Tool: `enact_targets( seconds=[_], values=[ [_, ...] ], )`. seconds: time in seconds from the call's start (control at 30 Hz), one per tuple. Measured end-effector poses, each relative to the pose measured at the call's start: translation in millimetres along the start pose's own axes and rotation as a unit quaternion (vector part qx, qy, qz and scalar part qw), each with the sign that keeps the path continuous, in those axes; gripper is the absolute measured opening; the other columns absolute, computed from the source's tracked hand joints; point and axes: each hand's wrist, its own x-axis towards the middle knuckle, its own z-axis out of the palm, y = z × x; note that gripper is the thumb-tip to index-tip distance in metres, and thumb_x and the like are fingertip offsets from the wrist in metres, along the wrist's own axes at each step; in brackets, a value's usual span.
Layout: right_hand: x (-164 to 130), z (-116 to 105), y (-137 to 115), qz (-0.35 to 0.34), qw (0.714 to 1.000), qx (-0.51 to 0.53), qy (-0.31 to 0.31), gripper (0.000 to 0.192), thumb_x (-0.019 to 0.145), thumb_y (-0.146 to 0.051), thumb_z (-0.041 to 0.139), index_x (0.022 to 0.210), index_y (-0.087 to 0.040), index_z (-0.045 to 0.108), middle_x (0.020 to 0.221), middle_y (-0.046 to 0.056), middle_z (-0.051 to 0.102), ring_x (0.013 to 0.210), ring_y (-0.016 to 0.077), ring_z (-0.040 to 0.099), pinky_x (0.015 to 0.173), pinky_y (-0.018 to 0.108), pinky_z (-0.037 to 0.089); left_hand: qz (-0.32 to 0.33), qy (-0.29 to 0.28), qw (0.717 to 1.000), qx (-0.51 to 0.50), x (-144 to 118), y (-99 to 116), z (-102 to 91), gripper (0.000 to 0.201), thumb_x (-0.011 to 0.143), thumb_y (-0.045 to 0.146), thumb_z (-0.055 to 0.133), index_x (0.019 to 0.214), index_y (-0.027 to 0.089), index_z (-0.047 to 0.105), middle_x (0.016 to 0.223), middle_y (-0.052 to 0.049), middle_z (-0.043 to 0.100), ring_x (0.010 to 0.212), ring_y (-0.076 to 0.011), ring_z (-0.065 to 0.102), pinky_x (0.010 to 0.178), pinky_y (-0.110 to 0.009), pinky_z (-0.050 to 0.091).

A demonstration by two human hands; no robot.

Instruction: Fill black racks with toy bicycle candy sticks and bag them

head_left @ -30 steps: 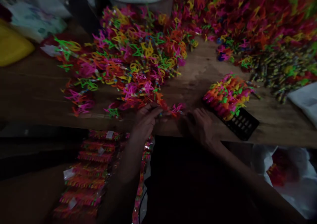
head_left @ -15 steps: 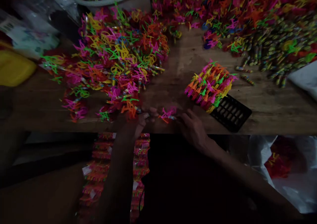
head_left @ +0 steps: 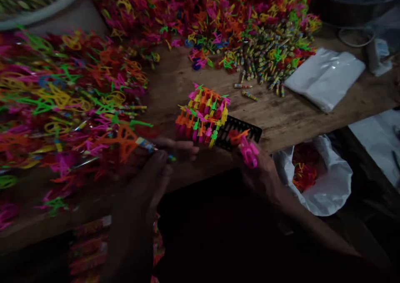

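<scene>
My left hand [head_left: 159, 160] is closed on an orange plastic toy [head_left: 123, 141] joined to a small printed tube; some of its fingers stretch to the right. In my right hand [head_left: 261, 170] is a pink plastic toy [head_left: 249, 153] with orange and red parts, gripped by the fingers over the right end of a black slotted tray [head_left: 233, 126]. Rows of bright toys [head_left: 203, 112] stand packed in the tray's left part. A big loose heap of similar toys [head_left: 71, 108] lies beside my left hand. Blur and darkness hide finer details.
Printed tubes [head_left: 265, 60] are piled toward the back, below more colourful toys [head_left: 200, 12]. White plastic bags [head_left: 326, 76] lie at the right. An open white sack [head_left: 331, 187] with red pieces is below the table edge. A large tub [head_left: 56, 18] stands back left.
The view has swung right. My right hand has picked up the pink toy from the table and brought it over the tray. My left hand has lifted the orange toy.
</scene>
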Motion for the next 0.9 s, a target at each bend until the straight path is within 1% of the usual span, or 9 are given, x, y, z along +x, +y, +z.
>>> enact_targets(
  seconds=[0.03,0.1,0.2,0.3,0.43,0.57,0.7,0.8,0.9],
  values=[
    [4,-4,9,0.006,0.999,-0.028,0.024,0.017,0.092,-0.011,0.049,0.102,-0.023,0.057,0.090,0.004,0.064,0.078,0.0181,0.062,0.068,0.029,0.054,0.019,-0.026,0.999,-0.015,3,-1,14.6,0.022,0.085,0.045,0.080,0.097,0.028,0.073,0.103,0.001,0.079,0.104,-0.0259,0.075,0.093,-0.041,0.063],
    [11,-6,25,0.028,0.996,-0.070,0.044,0.013,0.090,-0.013,0.051,0.096,-0.023,0.057,0.087,0.005,0.065,0.076,0.0183,0.062,0.067,0.030,0.053,0.033,-0.056,0.997,-0.034,5,-5,38.4,0.016,0.089,0.043,0.076,0.094,0.029,0.072,0.108,0.002,0.079,0.111,-0.0256,0.074,0.096,-0.041,0.062],
    [19,0,36,0.049,0.996,-0.060,0.043,0.009,0.090,-0.015,0.054,0.093,-0.023,0.059,0.084,0.003,0.066,0.072,0.0179,0.060,0.066,0.030,0.051,0.001,-0.047,0.998,-0.029,7,-11,54.7,0.014,0.091,0.041,0.071,0.092,0.028,0.068,0.120,0.001,0.077,0.129,-0.0274,0.065,0.108,-0.046,0.055],
    [22,9,35,0.050,0.997,-0.012,0.059,0.008,0.090,-0.016,0.057,0.086,-0.023,0.059,0.079,0.001,0.065,0.071,0.0171,0.059,0.068,0.031,0.048,-0.028,-0.037,0.998,-0.033,11,-15,51.5,0.016,0.090,0.040,0.073,0.092,0.025,0.067,0.132,-0.003,0.073,0.138,-0.0293,0.058,0.114,-0.047,0.051],
    [23,24,30,0.056,0.995,0.020,0.085,0.017,0.095,-0.021,0.057,0.079,-0.021,0.061,0.075,0.001,0.065,0.071,0.0167,0.057,0.070,0.032,0.043,-0.050,-0.046,0.997,-0.047,20,-21,37.6,0.018,0.087,0.040,0.076,0.094,0.025,0.069,0.137,-0.004,0.069,0.142,-0.0308,0.054,0.113,-0.045,0.052],
    [25,37,33,0.078,0.995,0.006,0.061,0.023,0.099,-0.026,0.054,0.080,-0.021,0.066,0.073,0.001,0.065,0.072,0.0175,0.055,0.071,0.033,0.039,-0.056,-0.053,0.996,-0.039,26,-25,30.3,0.021,0.087,0.043,0.076,0.097,0.026,0.069,0.139,-0.004,0.068,0.144,-0.0313,0.051,0.112,-0.045,0.054],
    [26,43,37,0.073,0.996,-0.031,0.035,0.022,0.098,-0.024,0.053,0.080,-0.021,0.066,0.072,0.002,0.066,0.073,0.0185,0.055,0.073,0.033,0.039,-0.059,-0.068,0.995,-0.054,26,-25,31.1,0.023,0.086,0.044,0.078,0.096,0.025,0.070,0.141,-0.005,0.067,0.143,-0.0311,0.052,0.112,-0.043,0.054],
    [24,45,38,0.053,0.996,-0.068,0.026,0.017,0.095,-0.022,0.053,0.086,-0.020,0.067,0.077,0.003,0.068,0.075,0.0191,0.055,0.074,0.034,0.040,-0.056,-0.064,0.995,-0.053,25,-24,35.0,0.021,0.088,0.042,0.076,0.098,0.025,0.069,0.142,-0.006,0.066,0.142,-0.0311,0.053,0.112,-0.044,0.054],
    [21,49,41,0.039,0.996,-0.070,0.033,0.016,0.095,-0.021,0.051,0.094,-0.019,0.067,0.082,0.006,0.071,0.076,0.0199,0.057,0.075,0.035,0.042,-0.050,-0.056,0.996,-0.054,22,-23,40.3,0.019,0.088,0.040,0.075,0.097,0.025,0.068,0.140,-0.006,0.068,0.141,-0.0317,0.055,0.112,-0.045,0.053]
  ],
)
